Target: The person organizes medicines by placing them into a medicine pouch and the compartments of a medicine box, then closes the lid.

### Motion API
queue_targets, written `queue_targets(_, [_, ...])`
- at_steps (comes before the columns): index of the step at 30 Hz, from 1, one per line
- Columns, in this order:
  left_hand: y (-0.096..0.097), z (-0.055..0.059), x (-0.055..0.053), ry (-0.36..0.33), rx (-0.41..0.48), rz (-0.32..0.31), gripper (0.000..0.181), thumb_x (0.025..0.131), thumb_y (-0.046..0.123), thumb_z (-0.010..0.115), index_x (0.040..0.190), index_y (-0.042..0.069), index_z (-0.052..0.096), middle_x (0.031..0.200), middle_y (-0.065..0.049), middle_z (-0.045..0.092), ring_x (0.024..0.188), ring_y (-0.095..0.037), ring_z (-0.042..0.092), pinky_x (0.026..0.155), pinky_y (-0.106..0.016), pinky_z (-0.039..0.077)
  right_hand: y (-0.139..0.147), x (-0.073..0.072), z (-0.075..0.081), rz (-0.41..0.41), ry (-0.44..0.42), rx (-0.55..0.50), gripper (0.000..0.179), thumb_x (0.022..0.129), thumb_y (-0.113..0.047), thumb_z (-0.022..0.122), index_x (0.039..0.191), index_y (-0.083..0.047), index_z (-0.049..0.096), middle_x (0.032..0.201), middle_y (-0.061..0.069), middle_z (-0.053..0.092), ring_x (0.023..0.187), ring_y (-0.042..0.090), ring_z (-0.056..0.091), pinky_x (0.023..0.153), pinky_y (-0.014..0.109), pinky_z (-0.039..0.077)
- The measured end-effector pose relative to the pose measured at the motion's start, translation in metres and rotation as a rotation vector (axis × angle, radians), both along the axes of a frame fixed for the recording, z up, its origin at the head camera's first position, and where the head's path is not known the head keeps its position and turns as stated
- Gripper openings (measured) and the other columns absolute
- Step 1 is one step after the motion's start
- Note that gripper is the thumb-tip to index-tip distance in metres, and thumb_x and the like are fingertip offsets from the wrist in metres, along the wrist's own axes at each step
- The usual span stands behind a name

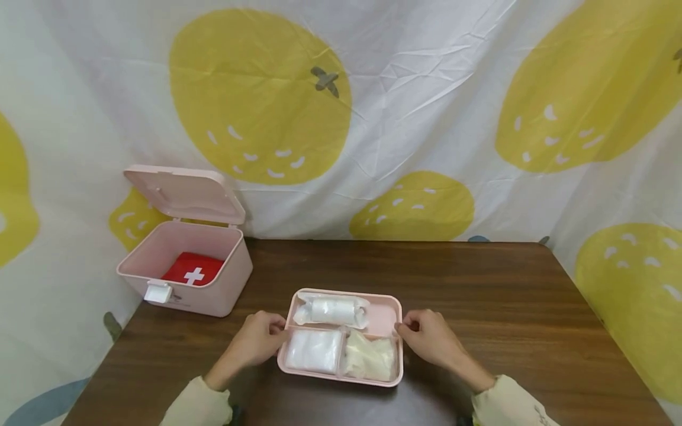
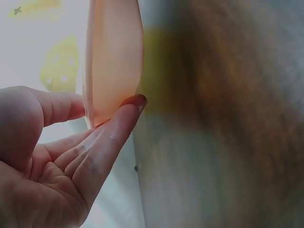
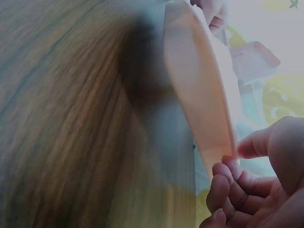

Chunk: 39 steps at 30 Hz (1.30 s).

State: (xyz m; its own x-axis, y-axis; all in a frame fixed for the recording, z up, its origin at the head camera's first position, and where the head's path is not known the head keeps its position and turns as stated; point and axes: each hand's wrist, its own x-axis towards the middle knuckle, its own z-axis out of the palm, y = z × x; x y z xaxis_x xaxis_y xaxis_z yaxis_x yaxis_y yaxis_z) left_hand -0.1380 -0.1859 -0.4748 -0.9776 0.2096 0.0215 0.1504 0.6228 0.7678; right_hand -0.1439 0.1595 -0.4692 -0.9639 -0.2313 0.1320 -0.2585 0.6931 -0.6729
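Observation:
A pink divided tray (image 1: pixel 382 319) is held between both hands, raised over the table. My left hand (image 1: pixel 260 337) pinches its left end, thumb at the rim and fingers against the outer wall, as the left wrist view shows. At the opposite end my right hand (image 1: pixel 428 336) grips the rim between thumb and fingertips. A wrapped white roll (image 1: pixel 333 310) lies in the long back compartment. The front left compartment holds a white packet (image 1: pixel 314 350) in clear plastic; the front right one has a cream-coloured packet (image 1: pixel 369 357).
To the left stands a pink box (image 1: pixel 234 284) with its lid (image 1: pixel 186 192) tipped back. Inside it lies a red pouch (image 1: pixel 183 266) with a white cross. A white curtain with yellow fruit (image 1: pixel 415 142) hangs behind the brown wooden table (image 1: pixel 506 296).

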Motion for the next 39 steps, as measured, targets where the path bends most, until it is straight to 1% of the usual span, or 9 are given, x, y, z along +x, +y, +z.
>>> queue_targets(9, [-0.016,0.020,0.000,0.053,0.032,0.054,0.014,0.089,0.012,0.070,0.097,0.001,0.075,0.080,-0.008,0.074,0.064,-0.010,0.065,0.055,-0.025,0.053,-0.010,0.004,0.013,-0.005,-0.072,-0.140,0.023,0.093,-0.020,0.067,0.071,-0.014,0.064,0.058,-0.007,0.049,0.052,0.005,0.043,0.048,0.021,0.035])
queue_targets(16, [-0.025,0.030,0.002,0.087,0.054,0.075,0.019,0.091,0.009,0.068,0.107,0.000,0.074,0.084,-0.008,0.074,0.071,-0.012,0.066,0.062,-0.025,0.053,-0.019,0.008,0.024,0.058,-0.212,-0.324,0.026,0.098,-0.022,0.061,0.080,-0.004,0.060,0.062,0.001,0.054,0.056,0.013,0.057,0.052,0.027,0.051])
queue_targets(19, [-0.027,0.035,0.002,0.088,0.081,0.094,0.025,0.092,0.010,0.067,0.114,-0.001,0.071,0.086,-0.010,0.073,0.073,-0.014,0.067,0.065,-0.025,0.054,-0.023,0.009,0.027,0.076,-0.241,-0.371,0.027,0.099,-0.022,0.059,0.082,-0.002,0.058,0.062,0.004,0.055,0.057,0.019,0.062,0.054,0.031,0.055])
queue_targets(24, [-0.031,0.042,0.001,0.051,0.146,0.116,0.034,0.094,0.015,0.066,0.124,-0.003,0.065,0.093,-0.014,0.073,0.076,-0.016,0.067,0.066,-0.025,0.055,-0.026,0.008,0.029,0.083,-0.213,-0.368,0.028,0.101,-0.023,0.057,0.081,-0.003,0.057,0.061,0.009,0.058,0.057,0.024,0.063,0.052,0.029,0.053])
queue_targets(28, [-0.036,0.045,0.001,0.000,0.221,0.076,0.041,0.095,0.013,0.066,0.131,-0.004,0.059,0.100,-0.018,0.073,0.081,-0.017,0.068,0.068,-0.025,0.055,-0.028,0.006,0.031,0.097,-0.190,-0.366,0.028,0.101,-0.023,0.057,0.081,-0.003,0.057,0.061,0.011,0.062,0.055,0.026,0.063,0.050,0.029,0.050])
queue_targets(31, [-0.041,0.049,0.002,-0.057,0.272,0.034,0.047,0.095,0.014,0.065,0.137,-0.004,0.054,0.109,-0.021,0.071,0.085,-0.018,0.069,0.070,-0.026,0.056,-0.029,0.004,0.034,0.099,-0.197,-0.392,0.028,0.101,-0.022,0.057,0.082,-0.002,0.057,0.062,0.010,0.061,0.056,0.025,0.063,0.051,0.031,0.052])
queue_targets(33, [-0.044,0.052,0.003,-0.088,0.293,0.029,0.049,0.096,0.015,0.064,0.140,-0.004,0.051,0.112,-0.021,0.070,0.086,-0.019,0.069,0.069,-0.028,0.057,-0.030,0.003,0.036,0.102,-0.204,-0.412,0.028,0.101,-0.023,0.057,0.082,-0.001,0.057,0.062,0.009,0.061,0.056,0.024,0.062,0.053,0.033,0.053])
queue_targets(36, [-0.047,0.058,0.004,-0.111,0.316,0.046,0.050,0.097,0.015,0.063,0.140,-0.004,0.050,0.113,-0.022,0.069,0.083,-0.019,0.069,0.068,-0.030,0.058,-0.033,0.002,0.040,0.117,-0.215,-0.435,0.029,0.101,-0.023,0.057,0.084,0.000,0.057,0.063,0.009,0.061,0.056,0.021,0.062,0.055,0.035,0.055])
queue_targets(39, [-0.052,0.065,0.004,-0.113,0.311,0.111,0.047,0.096,0.018,0.064,0.137,-0.004,0.055,0.113,-0.021,0.069,0.082,-0.017,0.068,0.069,-0.028,0.058,-0.038,0.000,0.045,0.134,-0.223,-0.456,0.030,0.101,-0.024,0.057,0.086,0.001,0.057,0.064,0.008,0.061,0.057,0.020,0.061,0.056,0.034,0.055])
